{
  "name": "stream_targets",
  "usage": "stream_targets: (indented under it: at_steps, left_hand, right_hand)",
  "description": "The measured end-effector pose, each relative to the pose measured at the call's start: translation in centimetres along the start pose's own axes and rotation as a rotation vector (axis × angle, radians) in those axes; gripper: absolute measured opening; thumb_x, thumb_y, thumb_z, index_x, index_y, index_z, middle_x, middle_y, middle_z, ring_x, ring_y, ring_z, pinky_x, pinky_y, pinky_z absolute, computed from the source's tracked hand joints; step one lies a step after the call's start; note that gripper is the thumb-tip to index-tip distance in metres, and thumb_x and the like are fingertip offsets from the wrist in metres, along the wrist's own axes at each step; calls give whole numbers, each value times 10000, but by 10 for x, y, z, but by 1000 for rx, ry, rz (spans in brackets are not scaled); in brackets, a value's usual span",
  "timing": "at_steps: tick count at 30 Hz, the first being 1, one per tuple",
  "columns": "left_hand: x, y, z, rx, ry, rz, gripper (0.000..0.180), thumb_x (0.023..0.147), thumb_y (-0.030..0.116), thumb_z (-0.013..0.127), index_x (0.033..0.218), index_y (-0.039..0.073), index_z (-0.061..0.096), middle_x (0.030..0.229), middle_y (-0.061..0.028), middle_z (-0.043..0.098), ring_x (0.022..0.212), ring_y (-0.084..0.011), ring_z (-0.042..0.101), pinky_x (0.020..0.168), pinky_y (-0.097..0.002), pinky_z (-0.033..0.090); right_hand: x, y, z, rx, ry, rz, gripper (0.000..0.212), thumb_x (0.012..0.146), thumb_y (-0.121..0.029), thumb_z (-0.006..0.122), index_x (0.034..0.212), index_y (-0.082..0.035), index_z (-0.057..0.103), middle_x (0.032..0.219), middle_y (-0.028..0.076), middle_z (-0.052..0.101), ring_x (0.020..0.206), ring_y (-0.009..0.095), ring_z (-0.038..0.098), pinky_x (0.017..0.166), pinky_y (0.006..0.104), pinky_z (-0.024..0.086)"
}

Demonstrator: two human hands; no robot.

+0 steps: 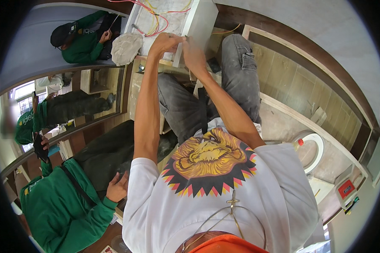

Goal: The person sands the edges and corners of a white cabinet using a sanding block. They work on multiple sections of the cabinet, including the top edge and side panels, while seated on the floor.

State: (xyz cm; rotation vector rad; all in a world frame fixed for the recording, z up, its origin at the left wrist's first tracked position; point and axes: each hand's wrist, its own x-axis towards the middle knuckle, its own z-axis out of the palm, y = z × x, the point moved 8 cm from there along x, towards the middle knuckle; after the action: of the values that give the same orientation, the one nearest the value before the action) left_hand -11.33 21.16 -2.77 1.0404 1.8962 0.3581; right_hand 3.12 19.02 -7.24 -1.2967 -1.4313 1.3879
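Both my arms reach forward over my knees in grey trousers [240,80]. My left hand [165,42] and my right hand [191,51] meet at the lower edge of an upright white panel [200,21] and pinch it, fingertips almost touching. The panel is one side of an open white box [136,19] that holds loose red and yellow wires [156,20]. What lies under my fingers is hidden.
A crumpled grey cloth [126,48] lies left of the box. A person in green crouches at lower left, one hand [117,187] near my side. A mirror [63,109] at left reflects people in green. A white round container [313,148] and a red-and-white device [346,189] sit at right.
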Motion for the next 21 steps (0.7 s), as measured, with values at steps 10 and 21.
stream_targets:
  at_steps: [10,21]
  left_hand:
    - [-3,9,1,-60,-77,29,519,886,356,747,1172,-72,683,1099,-191,713,1000,-275,699,898,-367,582]
    - [32,-12,-3,117,21,25,495,886,353,747,1127,-78,699,1049,-192,727,936,-273,718,883,-374,593]
  right_hand:
    - [5,-2,3,-11,24,-32,607,1041,-390,446,1465,44,443,1128,334,625,1047,490,618,918,525,485]
    - [23,20,15,-49,57,-167,579,1050,-384,444,1427,54,476,1071,344,638,1034,499,621,875,527,500]
